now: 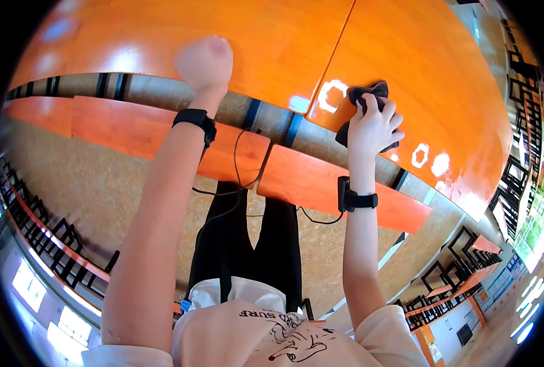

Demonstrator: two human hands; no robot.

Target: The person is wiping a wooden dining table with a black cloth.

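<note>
My right hand (373, 125) grips a dark cloth (365, 94) and presses it onto the glossy orange table (431, 79) near its front edge. My left hand (205, 61) is closed into a fist and rests on the same orange tabletop, to the left of the seam between two table sections. It holds nothing that I can see. Both wrists carry black bands with thin cables running down toward my body.
An orange bench (131, 131) runs below the table edge, between my legs and the table. The floor is speckled tan. More tables and black-framed chairs (443, 281) stand at the lower right and along the left.
</note>
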